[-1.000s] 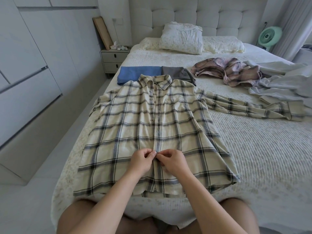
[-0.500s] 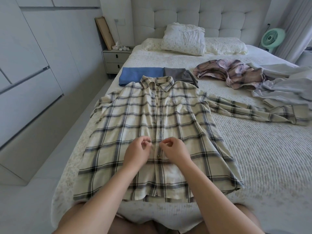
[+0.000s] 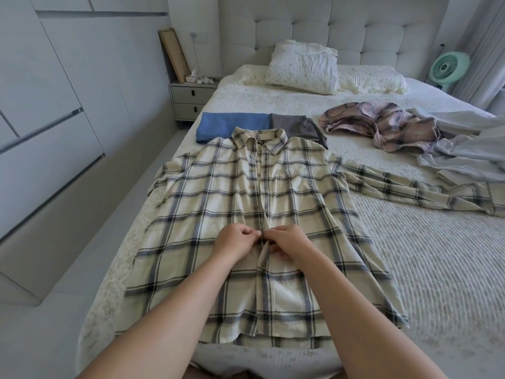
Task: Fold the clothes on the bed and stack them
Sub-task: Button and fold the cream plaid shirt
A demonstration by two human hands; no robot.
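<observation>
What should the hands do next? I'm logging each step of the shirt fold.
Probably finish fastening that button, then go up to the next. Both hands, left and right, pinch the placket of the shirt, which lies flat, front up, with the buttons above apparently undone, the placket slightly open.

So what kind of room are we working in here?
A bedroom, most likely in a home: a bed with a padded headboard, a pillow, and a nightstand beside built-in wardrobes.

On the bed [image 3: 410,269], 2 folded garments [image 3: 232,125] lie behind the spread shirt [image 3: 205,214], a crumpled one [image 3: 382,124] to its right.
</observation>
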